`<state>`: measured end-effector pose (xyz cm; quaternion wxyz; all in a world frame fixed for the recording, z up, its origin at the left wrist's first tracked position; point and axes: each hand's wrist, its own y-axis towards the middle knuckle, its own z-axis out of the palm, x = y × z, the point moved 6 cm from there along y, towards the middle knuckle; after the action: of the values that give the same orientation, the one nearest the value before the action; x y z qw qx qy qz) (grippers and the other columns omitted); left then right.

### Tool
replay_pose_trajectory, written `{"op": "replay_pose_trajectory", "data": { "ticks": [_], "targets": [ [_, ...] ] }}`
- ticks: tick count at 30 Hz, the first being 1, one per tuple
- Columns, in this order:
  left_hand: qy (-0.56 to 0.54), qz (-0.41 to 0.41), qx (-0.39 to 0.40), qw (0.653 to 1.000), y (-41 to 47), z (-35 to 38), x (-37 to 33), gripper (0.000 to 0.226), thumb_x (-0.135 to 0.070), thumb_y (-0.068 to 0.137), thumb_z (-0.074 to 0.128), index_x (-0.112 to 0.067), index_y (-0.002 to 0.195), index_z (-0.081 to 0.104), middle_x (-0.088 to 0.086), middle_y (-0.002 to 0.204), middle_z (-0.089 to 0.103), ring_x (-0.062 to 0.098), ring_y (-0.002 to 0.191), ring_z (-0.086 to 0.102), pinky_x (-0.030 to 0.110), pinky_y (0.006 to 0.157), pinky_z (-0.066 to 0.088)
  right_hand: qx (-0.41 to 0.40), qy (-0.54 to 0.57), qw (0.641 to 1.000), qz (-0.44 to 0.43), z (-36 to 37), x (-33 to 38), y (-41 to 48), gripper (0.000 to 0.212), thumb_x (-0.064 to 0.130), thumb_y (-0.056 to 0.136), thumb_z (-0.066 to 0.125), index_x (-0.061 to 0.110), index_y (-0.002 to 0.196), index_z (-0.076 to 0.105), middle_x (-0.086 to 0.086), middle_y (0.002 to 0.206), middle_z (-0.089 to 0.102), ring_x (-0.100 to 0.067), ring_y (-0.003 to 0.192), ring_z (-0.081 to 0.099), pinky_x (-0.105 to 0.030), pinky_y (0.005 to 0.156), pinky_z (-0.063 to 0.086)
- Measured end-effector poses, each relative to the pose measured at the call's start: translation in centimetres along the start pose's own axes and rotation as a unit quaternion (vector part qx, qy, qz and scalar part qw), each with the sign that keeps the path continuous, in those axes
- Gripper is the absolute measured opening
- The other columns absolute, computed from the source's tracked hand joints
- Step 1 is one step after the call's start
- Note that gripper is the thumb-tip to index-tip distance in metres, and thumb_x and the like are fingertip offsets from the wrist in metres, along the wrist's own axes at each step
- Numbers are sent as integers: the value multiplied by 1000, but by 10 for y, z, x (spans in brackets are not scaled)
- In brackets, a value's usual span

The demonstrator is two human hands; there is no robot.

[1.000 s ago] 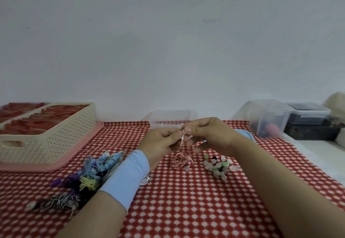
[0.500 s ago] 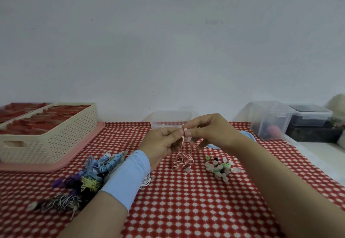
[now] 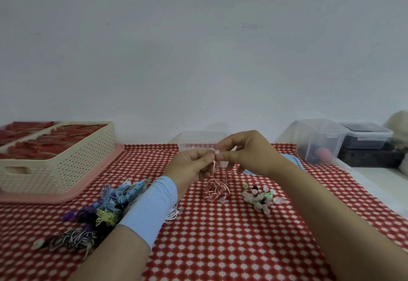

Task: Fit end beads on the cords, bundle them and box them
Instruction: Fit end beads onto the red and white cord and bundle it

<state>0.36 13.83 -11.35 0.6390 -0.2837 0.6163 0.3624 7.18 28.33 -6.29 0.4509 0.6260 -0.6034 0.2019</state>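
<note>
The pink-and-white cord looks light and limp; its upper end is raised between both hands, and the rest hangs in a loose tangle that rests on the red patterned cloth. The left hand pinches the cord just under its tip; the right hand pinches at the tip itself, close against the left; whether a bead sits there is too small to tell. Such a cord will likely flop and slip, so it is best gripped close to the end, where a short length is stiff enough to take a bead. The bead pile lies at four o'clock from the tangle; spare cords at eight; a cream basket at ten; a clear box at twelve, behind the hands.
</note>
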Motion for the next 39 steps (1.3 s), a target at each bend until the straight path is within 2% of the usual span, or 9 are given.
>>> {"op": "replay_pose_trajectory", "data": {
  "ticks": [4, 9, 15, 21, 25, 30, 35, 37, 39],
  "targets": [
    [120, 67, -60, 989, 0, -14, -17, 23, -10, 94, 63, -29, 100, 74, 12, 85, 75, 19, 73, 66, 29, 77, 57, 15, -98, 995, 25, -3, -14, 2, 16, 13, 93, 71, 25, 103, 75, 7, 96, 74, -16, 65, 74, -37, 65, 63],
    [181, 95, -133, 970, 1, -43, -30, 14, -6, 90, 67, -15, 98, 73, 4, 79, 76, 18, 72, 72, 23, 67, 59, 144, -243, 958, 44, 21, -29, -4, 37, 17, 86, 75, 34, 119, 74, 17, 113, 72, -3, 100, 66, -24, 94, 52],
    [341, 129, -118, 923, 4, -46, -32, 22, -15, 90, 67, -29, 107, 72, -4, 77, 74, 10, 70, 70, 30, 82, 57, 133, -276, 950, 62, 33, -30, -5, 50, 25, 87, 76, 29, 134, 61, 10, 118, 68, -11, 105, 62, -23, 90, 47],
    [447, 110, -98, 882, 4, -33, -26, 14, -31, 86, 72, -28, 98, 78, -13, 81, 71, 3, 74, 65, 18, 73, 49, 104, -309, 941, 89, 22, -23, -3, 3, 28, 84, 68, 29, 86, 70, 12, 89, 68, -11, 86, 64, -35, 84, 57],
    [503, 82, -90, 856, 2, -28, -23, 15, -44, 80, 76, -30, 85, 76, -17, 77, 67, 3, 76, 63, 25, 76, 51, 162, -313, 928, 116, 33, -29, -7, 22, 44, 83, 74, 23, 78, 77, 8, 77, 72, -9, 74, 64, -27, 70, 53],
    [578, 20, -33, 815, 3, -27, -10, 27, -44, 88, 67, -32, 112, 72, -11, 111, 71, 10, 99, 64, 31, 94, 50, 156, -253, 948, 110, 26, -28, -5, 15, 30, 90, 68, 26, 93, 82, 13, 87, 74, -3, 75, 61, -24, 74, 51],
    [558, 157, -63, 812, 0, -8, -37, 23, -26, 98, 53, -31, 104, 74, -9, 106, 65, 10, 95, 57, 24, 85, 44, 173, -275, 940, 106, 11, -25, -5, 20, 16, 90, 66, 27, 96, 82, 21, 76, 69, 14, 55, 57, -9, 57, 40],
    [527, 177, -6, 831, -5, 10, -46, 21, -26, 94, 56, -35, 93, 75, -15, 96, 62, 4, 88, 55, 22, 81, 42, 190, -284, 933, 116, 5, -28, -5, 16, 18, 88, 72, 29, 94, 82, 20, 79, 73, 13, 64, 62, -12, 66, 49],
    [553, 167, 74, 813, -11, 30, -43, 15, -32, 91, 62, -35, 92, 77, -19, 92, 61, 3, 91, 56, 25, 85, 45, 211, -301, 921, 126, 3, -30, -7, 9, 26, 85, 79, 32, 91, 81, 18, 87, 77, 4, 81, 68, -22, 82, 55]
  ]
}}
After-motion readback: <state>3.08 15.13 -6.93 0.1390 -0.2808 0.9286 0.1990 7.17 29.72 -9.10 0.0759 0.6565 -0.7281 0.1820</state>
